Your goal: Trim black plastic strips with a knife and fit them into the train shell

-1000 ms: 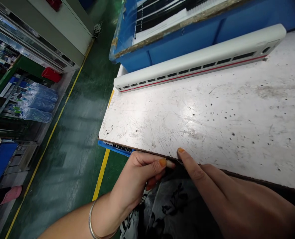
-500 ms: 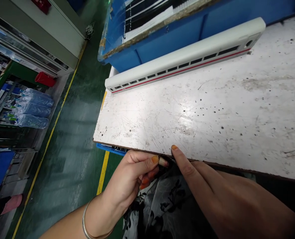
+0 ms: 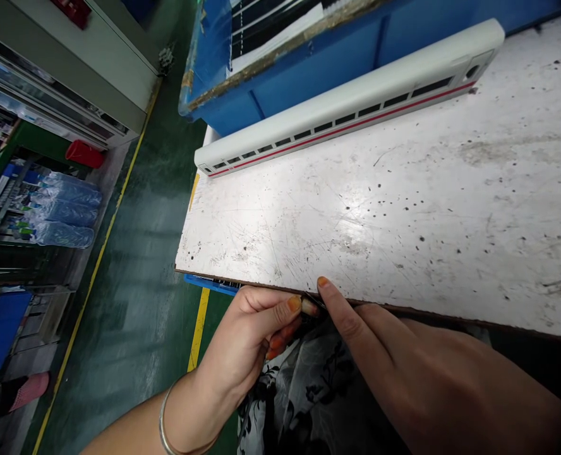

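My left hand (image 3: 256, 335) is closed at the table's near edge, thumb against the fingers in a pinch. Just past the thumb shows a small pale piece with a reddish-dark end (image 3: 310, 308); whether it is a held part or a wrapped fingertip I cannot tell. A thin dark sliver (image 3: 314, 299) shows between the hands. My right hand (image 3: 394, 360) has its index finger laid along the edge, tip touching the tabletop, other fingers curled under and mostly hidden. A white model train car (image 3: 347, 101) with a red stripe and dark windows stands further back on the table.
Behind the train car stands a blue bin (image 3: 290, 82) holding dark and white strips. The scuffed white table (image 3: 380, 221) has its left corner over a green floor (image 3: 143, 253) with yellow lines. Bottles in plastic wrap (image 3: 67, 208) and a red bucket (image 3: 85, 153) are at far left.
The right index finger has shifted slightly left along the edge, closer to the left hand. The view has moved a little; the train car stays in place.
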Demonstrator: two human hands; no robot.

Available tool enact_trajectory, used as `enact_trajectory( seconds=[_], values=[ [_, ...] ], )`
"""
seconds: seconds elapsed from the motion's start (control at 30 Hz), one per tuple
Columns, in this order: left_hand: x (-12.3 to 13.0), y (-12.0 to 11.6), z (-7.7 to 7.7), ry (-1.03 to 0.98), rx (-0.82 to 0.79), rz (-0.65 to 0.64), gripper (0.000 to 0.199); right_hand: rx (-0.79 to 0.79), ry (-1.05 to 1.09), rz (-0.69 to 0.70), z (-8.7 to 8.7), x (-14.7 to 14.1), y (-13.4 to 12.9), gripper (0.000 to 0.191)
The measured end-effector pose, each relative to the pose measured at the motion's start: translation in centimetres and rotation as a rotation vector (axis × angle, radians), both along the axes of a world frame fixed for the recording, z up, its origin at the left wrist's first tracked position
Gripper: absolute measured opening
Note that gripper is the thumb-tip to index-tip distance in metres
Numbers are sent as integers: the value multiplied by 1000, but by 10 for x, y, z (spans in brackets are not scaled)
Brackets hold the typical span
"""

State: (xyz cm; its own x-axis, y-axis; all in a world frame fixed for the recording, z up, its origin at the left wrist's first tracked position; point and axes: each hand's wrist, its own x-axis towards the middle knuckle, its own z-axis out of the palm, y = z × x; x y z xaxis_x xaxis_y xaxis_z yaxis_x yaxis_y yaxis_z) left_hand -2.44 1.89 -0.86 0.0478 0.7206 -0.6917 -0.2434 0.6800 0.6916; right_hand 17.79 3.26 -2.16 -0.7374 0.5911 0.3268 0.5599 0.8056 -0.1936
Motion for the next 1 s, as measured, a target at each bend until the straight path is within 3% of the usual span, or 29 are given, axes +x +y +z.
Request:
enact_trajectory(
  seconds=[0.6, 1.0],
  values=[
    [1, 1, 1, 16, 6, 0, 32, 70, -84, -61, 4, -4, -5, 47],
    [1, 0, 1, 53, 24, -4, 16, -16, -21, 8, -3, 0, -2, 55]
  ],
)
